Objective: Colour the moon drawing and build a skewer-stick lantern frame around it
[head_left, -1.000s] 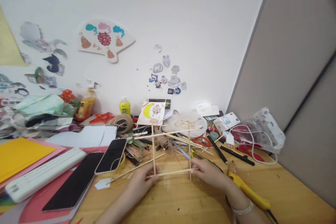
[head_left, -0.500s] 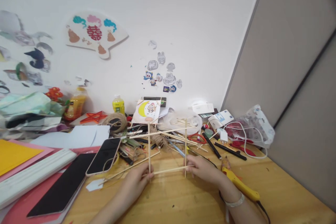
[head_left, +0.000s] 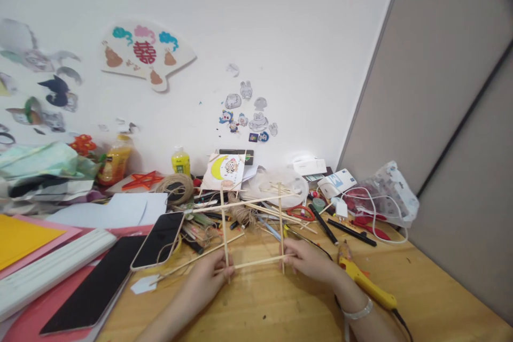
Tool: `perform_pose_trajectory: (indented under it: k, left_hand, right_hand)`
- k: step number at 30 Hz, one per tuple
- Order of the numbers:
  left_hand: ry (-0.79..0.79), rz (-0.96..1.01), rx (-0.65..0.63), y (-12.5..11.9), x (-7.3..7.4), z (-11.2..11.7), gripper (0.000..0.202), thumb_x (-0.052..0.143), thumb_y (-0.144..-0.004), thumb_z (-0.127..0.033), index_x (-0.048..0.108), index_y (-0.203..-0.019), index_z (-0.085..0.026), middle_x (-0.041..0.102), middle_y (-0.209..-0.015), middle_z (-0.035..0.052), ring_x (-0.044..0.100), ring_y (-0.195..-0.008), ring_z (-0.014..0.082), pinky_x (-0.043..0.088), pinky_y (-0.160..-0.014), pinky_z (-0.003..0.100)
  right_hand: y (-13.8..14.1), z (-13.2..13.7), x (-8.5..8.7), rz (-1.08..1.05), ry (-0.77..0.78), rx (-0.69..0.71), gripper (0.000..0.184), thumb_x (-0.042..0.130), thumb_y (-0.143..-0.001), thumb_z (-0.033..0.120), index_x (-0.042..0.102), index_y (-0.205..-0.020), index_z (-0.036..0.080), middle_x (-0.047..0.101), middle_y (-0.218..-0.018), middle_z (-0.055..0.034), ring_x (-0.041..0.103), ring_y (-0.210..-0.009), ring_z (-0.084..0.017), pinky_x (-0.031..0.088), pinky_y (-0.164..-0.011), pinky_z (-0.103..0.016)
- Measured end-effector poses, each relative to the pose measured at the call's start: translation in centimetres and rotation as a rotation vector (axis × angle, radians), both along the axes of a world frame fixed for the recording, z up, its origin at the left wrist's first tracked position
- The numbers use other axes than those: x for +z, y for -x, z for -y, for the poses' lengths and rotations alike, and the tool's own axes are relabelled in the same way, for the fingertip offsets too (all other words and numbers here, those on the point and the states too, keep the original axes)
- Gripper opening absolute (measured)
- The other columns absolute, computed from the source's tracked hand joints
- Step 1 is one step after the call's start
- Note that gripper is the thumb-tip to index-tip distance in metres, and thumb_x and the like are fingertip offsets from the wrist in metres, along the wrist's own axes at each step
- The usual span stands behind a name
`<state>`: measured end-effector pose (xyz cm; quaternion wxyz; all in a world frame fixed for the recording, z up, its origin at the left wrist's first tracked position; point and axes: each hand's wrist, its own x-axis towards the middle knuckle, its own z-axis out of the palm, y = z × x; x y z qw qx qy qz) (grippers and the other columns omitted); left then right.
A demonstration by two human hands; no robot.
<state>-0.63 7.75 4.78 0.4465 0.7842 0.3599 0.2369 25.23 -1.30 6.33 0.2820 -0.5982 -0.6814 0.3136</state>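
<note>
Between my hands stands a frame of thin wooden sticks, with two uprights crossed by an upper and a lower bar. My left hand pinches its lower left corner, where the left upright meets the lower bar. At the lower right corner, the fingers of my right hand close round the right upright and the bar's end. The upper bar pokes out past the left upright. Part of each corner is hidden behind my fingers.
A yellow glue gun lies beside my right forearm. Left are a phone, a black tablet-like slab and a white keyboard-like bar. Behind the frame are loose sticks, twine, markers and a moon picture.
The top of the stick frame has tipped slightly to the left. Both hands keep their hold on the lower corners and have hardly moved.
</note>
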Motion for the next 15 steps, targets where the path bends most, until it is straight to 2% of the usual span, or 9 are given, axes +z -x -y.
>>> perform_pose_trajectory:
  k: [4, 6, 9, 12, 15]
  left_hand:
    - [0.036, -0.035, -0.035, 0.9, 1.2, -0.2, 0.028, 0.058, -0.072, -0.045, 0.057, -0.066, -0.018, 0.06, -0.062, 0.0014, 0.058, -0.064, 0.0211, 0.042, -0.062, 0.03]
    - [0.102, 0.086, -0.019, 1.5, 1.9, -0.5, 0.038, 0.064, -0.069, -0.053, 0.064, -0.078, -0.016, 0.066, -0.069, 0.0042, 0.062, -0.069, 0.0237, 0.045, -0.067, 0.033]
    - [0.307, 0.444, 0.108, 2.3, 2.4, -1.4, 0.059, 0.068, -0.066, -0.061, 0.06, -0.104, -0.017, 0.071, -0.08, 0.0062, 0.067, -0.073, 0.0249, 0.05, -0.07, 0.036]
    - [0.418, 0.67, 0.264, 2.7, 2.0, -2.2, 0.056, 0.069, -0.066, -0.061, 0.057, -0.1, -0.018, 0.071, -0.075, 0.0044, 0.066, -0.058, 0.0203, 0.051, -0.06, 0.034]
    - [0.47, 0.692, 0.317, 2.5, 1.3, -2.7, 0.055, 0.076, -0.06, -0.056, 0.056, -0.094, -0.018, 0.068, -0.065, 0.0008, 0.062, -0.048, 0.0166, 0.049, -0.05, 0.029]
  right_hand:
    - [-0.2, 0.1, -0.5, -0.017, 0.0, 0.052, 0.006, 0.05, -0.077, 0.018, 0.048, -0.072, 0.02, 0.06, -0.071, 0.0033, 0.052, -0.061, -0.012, 0.038, -0.057, -0.022]
    - [-0.1, 0.2, -0.7, -0.016, 0.026, 0.086, 0.007, 0.052, -0.076, 0.019, 0.048, -0.07, 0.02, 0.059, -0.07, 0.0032, 0.053, -0.061, -0.012, 0.038, -0.056, -0.021]
    - [0.3, 0.4, -1.0, -0.06, 0.099, 0.138, 0.011, 0.056, -0.076, 0.026, 0.048, -0.071, 0.02, 0.062, -0.07, 0.0016, 0.055, -0.059, -0.012, 0.039, -0.052, -0.02]
    - [0.6, 0.5, -1.4, -0.178, 0.19, 0.18, 0.018, 0.059, -0.076, 0.035, 0.051, -0.075, 0.019, 0.063, -0.067, 0.0013, 0.056, -0.055, -0.012, 0.039, -0.05, -0.02]
    - [0.8, 0.5, -1.6, -0.283, 0.237, 0.236, 0.031, 0.066, -0.072, 0.046, 0.056, -0.079, 0.018, 0.063, -0.067, 0.0011, 0.057, -0.056, -0.011, 0.04, -0.052, -0.02]
